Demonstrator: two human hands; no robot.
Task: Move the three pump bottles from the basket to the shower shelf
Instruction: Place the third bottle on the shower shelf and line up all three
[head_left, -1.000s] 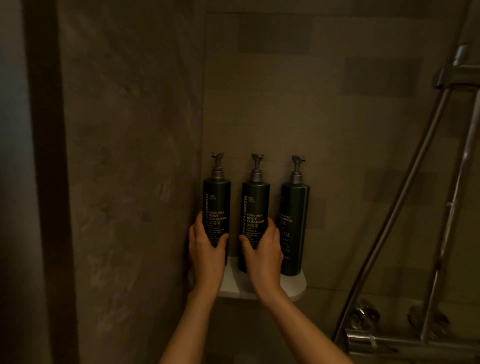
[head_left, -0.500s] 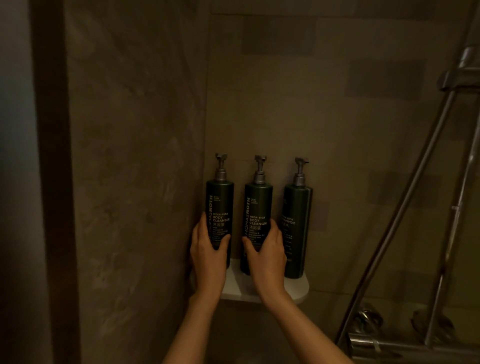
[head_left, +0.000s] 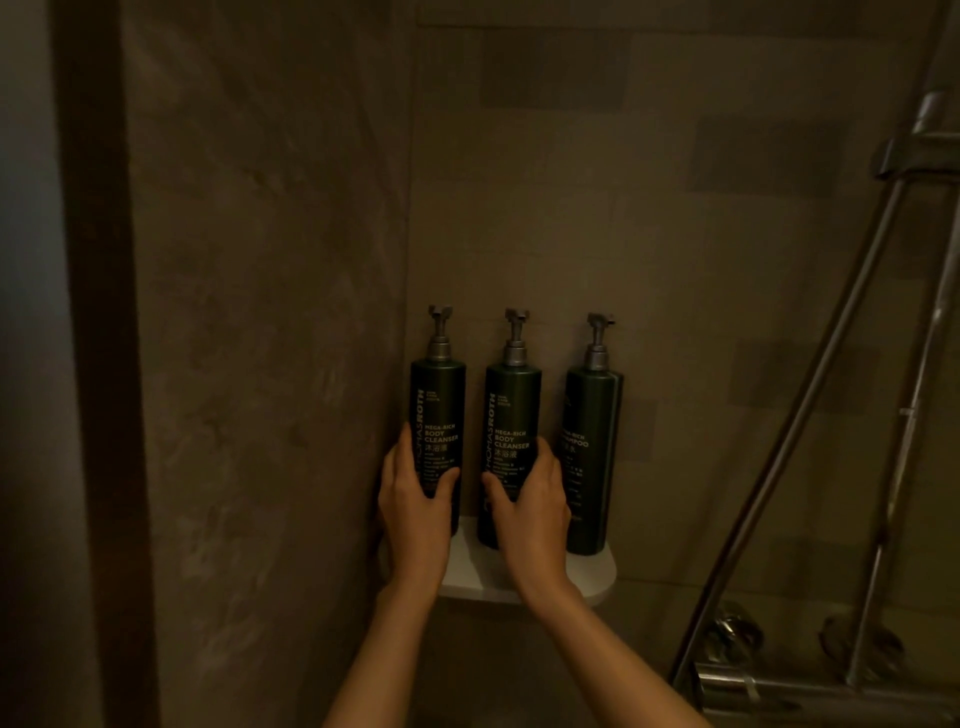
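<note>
Three dark green pump bottles stand upright in a row on a small white corner shelf (head_left: 592, 577) in the shower. My left hand (head_left: 415, 504) is wrapped around the lower part of the left bottle (head_left: 439, 395), next to the side wall. My right hand (head_left: 532, 506) grips the lower part of the middle bottle (head_left: 513, 400). The right bottle (head_left: 592, 457), labelled shampoo, stands free beside my right hand. Both held bottles read body cleanser. The basket is out of sight.
Tiled walls meet in the corner behind the shelf. A chrome shower rail and hose (head_left: 810, 431) slant down at the right to the mixer valve (head_left: 769, 686). A dark door frame (head_left: 98, 364) runs down the left side.
Both hands stay on the same two bottles. The view has shifted slightly, so the shelf sits a little lower and further right in the frame.
</note>
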